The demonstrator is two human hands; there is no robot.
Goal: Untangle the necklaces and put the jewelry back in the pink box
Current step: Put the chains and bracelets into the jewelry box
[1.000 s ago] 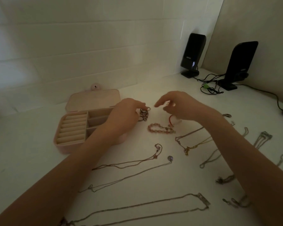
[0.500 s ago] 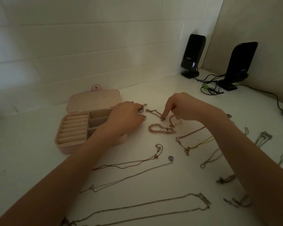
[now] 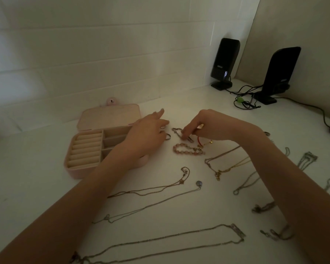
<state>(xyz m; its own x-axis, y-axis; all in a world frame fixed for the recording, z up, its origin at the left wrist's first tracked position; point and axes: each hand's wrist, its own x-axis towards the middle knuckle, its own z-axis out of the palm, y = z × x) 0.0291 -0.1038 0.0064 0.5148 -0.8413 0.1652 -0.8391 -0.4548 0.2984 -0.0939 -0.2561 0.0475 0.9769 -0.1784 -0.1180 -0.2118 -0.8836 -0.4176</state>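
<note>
Jewelry lies spread over the white tabletop [image 3: 46, 187], and most of it is already laid out in separate strands, so the untangling looks largely done and the packing hardly begun. Biggest of the task's things, the pink box [image 3: 84, 159] sits open at the left with its lid [image 3: 109, 116] flat behind it; the ring rolls and the side compartments that show hold nothing I can make out. Long necklaces run across the near half: one chain [image 3: 160, 242] at the bottom, another chain with a round pendant [image 3: 199, 183] above it, a third thinner one [image 3: 151, 189] above that, and more strands off to the right under the right forearm.

Changes since a second ago are small but telling. Left hand [image 3: 147, 136] then held a small bunched chain up by the box; now that short chain [image 3: 179, 133] lies stretched on the table between the hands, and the left hand rests flat with fingers extended beside two rings [image 3: 167, 137], gripping nothing. Right hand [image 3: 211, 126] has come down from hovering; its curled fingertips [image 3: 184, 137] press or pinch the chain's far end near the clasp, though the dim light hides which. Just below lie the pink bead bracelet [image 3: 187, 149] and a red cord bracelet [image 3: 200, 141], untouched.

My reading: the short chain is freed, and the box waits.
</note>
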